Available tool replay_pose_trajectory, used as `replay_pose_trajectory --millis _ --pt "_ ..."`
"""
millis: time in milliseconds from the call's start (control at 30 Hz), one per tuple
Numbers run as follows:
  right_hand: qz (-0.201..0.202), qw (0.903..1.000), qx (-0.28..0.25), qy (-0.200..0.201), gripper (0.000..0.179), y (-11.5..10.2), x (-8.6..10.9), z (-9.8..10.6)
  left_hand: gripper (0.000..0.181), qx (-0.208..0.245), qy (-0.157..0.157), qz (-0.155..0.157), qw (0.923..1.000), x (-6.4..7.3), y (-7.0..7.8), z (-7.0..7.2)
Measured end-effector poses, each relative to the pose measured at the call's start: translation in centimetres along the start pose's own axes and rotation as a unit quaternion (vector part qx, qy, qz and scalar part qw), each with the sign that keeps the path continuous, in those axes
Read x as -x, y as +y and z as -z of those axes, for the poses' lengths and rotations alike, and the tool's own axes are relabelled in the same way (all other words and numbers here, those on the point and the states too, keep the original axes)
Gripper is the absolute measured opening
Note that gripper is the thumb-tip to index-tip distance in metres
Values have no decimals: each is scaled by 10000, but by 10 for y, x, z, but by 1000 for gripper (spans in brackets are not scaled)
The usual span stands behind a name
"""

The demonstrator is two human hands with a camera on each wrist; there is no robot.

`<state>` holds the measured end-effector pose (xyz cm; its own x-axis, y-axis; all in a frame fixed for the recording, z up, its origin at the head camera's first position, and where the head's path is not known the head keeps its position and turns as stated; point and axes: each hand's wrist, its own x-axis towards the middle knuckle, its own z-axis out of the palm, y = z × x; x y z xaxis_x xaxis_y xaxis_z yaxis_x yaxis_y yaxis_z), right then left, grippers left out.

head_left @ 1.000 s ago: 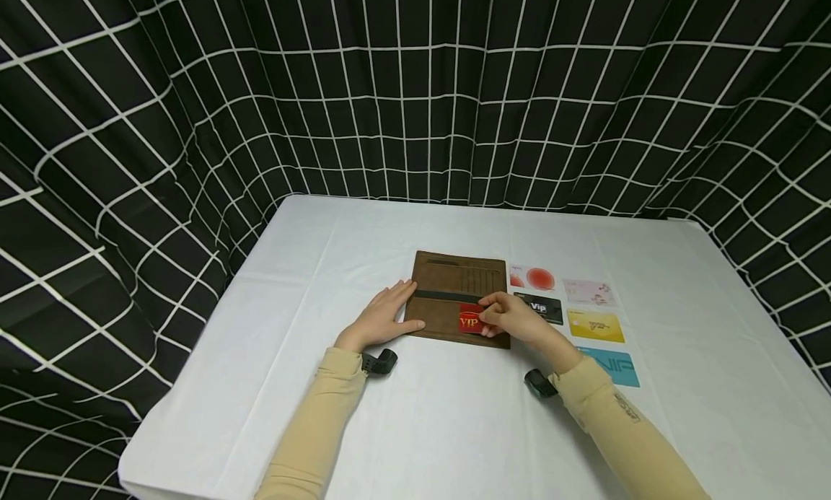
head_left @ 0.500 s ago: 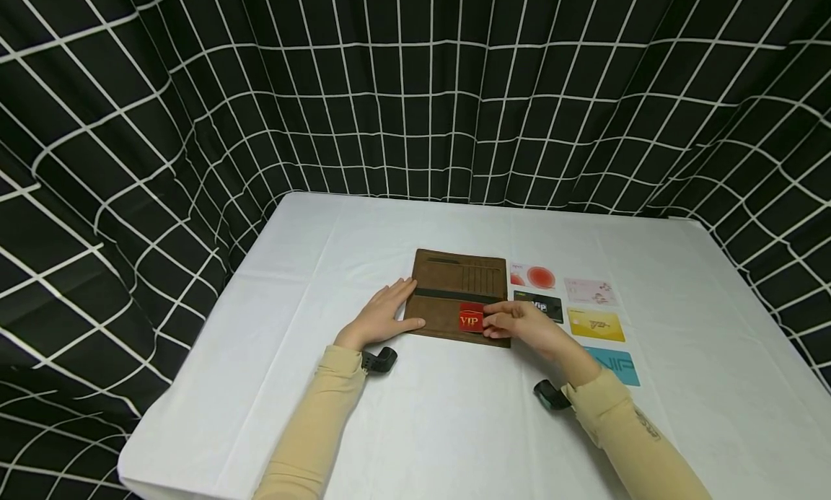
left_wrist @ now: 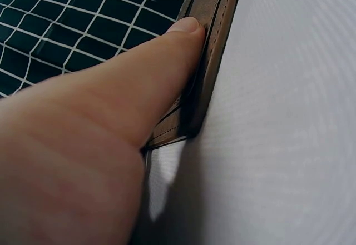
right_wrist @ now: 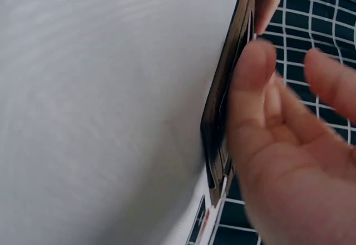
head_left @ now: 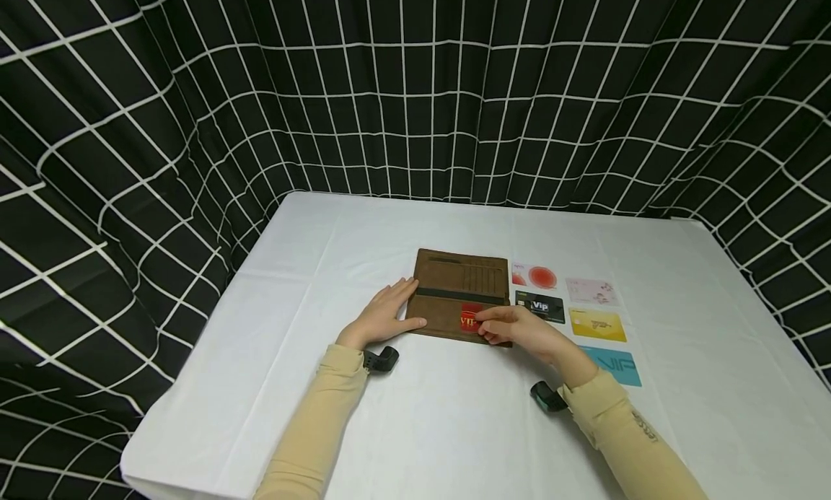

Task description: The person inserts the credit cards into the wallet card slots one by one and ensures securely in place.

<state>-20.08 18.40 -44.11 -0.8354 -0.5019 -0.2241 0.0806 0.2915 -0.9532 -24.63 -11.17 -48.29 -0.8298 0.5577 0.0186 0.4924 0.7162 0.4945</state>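
Observation:
A brown wallet (head_left: 441, 313) lies unfolded on the white table, with slots along its far half and a dark band across the fold. My left hand (head_left: 383, 314) lies flat at its left edge; in the left wrist view the thumb (left_wrist: 158, 56) rests on the stitched border. On the near half is a red VIP card (head_left: 469, 316). My right hand (head_left: 519, 330) has its curled fingers and thumb at that card's right part, covering it. The right wrist view shows the right thumb (right_wrist: 253, 70) against the wallet, the forefinger raised apart from it.
Right of the wallet lie a white card with a red circle (head_left: 542, 277), a pink card (head_left: 591, 291), a black VIP card (head_left: 545, 307), a yellow card (head_left: 597, 325) and a blue VIP card (head_left: 617, 366). A black gridded curtain (head_left: 389, 89) surrounds the table.
My right hand first drew back slightly to the right, then came left again, its fingers now overlapping more of the red card. The left hand, wallet and card stay in place.

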Motion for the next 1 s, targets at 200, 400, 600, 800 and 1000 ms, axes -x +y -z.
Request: replay_pose_trajectory --millis 200,400,600,800,1000 --pt "9 9996 -42 270 38 5 3 5 83 -19 -2 -12 10000 -1 2 1" --pt "59 9998 32 204 37 5 3 7 83 -32 -35 -7 10000 -2 3 2" --pt "-27 9995 260 149 38 2 -1 4 83 -24 -17 6 10000 -1 1 1" --pt "-95 9990 440 54 38 -4 -3 1 83 -2 -11 4 10000 0 1 0" --pt "-219 9985 489 62 38 -8 -5 -1 83 -14 -40 50 10000 -1 0 0"
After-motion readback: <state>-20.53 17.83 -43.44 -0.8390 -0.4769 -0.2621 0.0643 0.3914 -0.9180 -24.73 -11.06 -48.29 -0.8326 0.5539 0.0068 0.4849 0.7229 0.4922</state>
